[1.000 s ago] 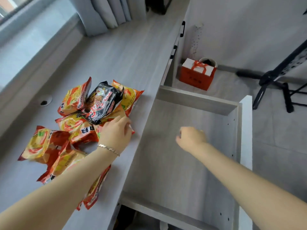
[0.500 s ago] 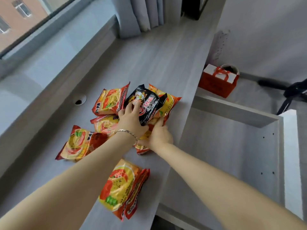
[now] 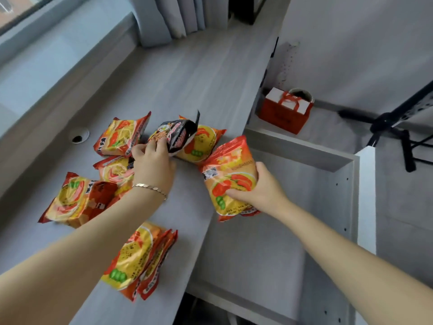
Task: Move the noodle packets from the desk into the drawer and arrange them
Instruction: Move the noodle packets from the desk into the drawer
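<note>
Over the drawer's (image 3: 302, 151) edge, right fingers (image 3: 236, 193) grip an orange packet (image 3: 228, 174); left fingers (image 3: 154, 145) pinch the black packet (image 3: 178, 134).

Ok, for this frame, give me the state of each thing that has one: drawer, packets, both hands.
drawer: pulled open, no packets inside yet
left hand: gripping the black noodle packet
black noodle packet: lifted at one end, above the pile
right hand: closed on an orange noodle packet
orange noodle packet: held upright at the desk edge, over the drawer
remaining orange packets: lying loose on the desk
red gift bag: upright on the floor
</note>
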